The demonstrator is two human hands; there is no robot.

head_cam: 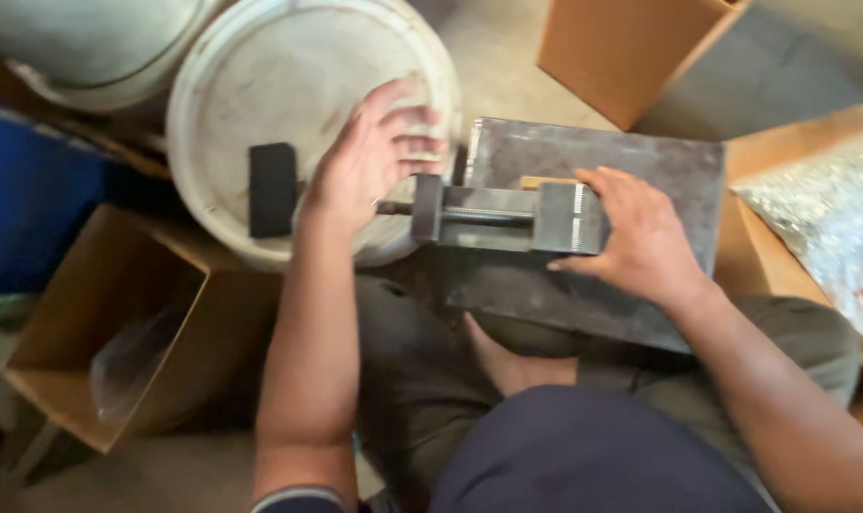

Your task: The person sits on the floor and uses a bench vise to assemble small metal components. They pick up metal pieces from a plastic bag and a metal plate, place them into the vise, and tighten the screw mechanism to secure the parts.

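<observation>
A small grey metal vise lies on a dark steel block that rests across my legs. My left hand sits at the vise's screw end on the left, fingers spread and curled around the handle there, which my palm hides. My right hand presses on the vise's right jaw and holds it down on the block. A thin tan piece shows just behind the jaws.
A white bucket lid with a black rectangular block on it lies at the upper left. An open cardboard box stands at the left, another box at the top, and a bag of shiny small parts at the right.
</observation>
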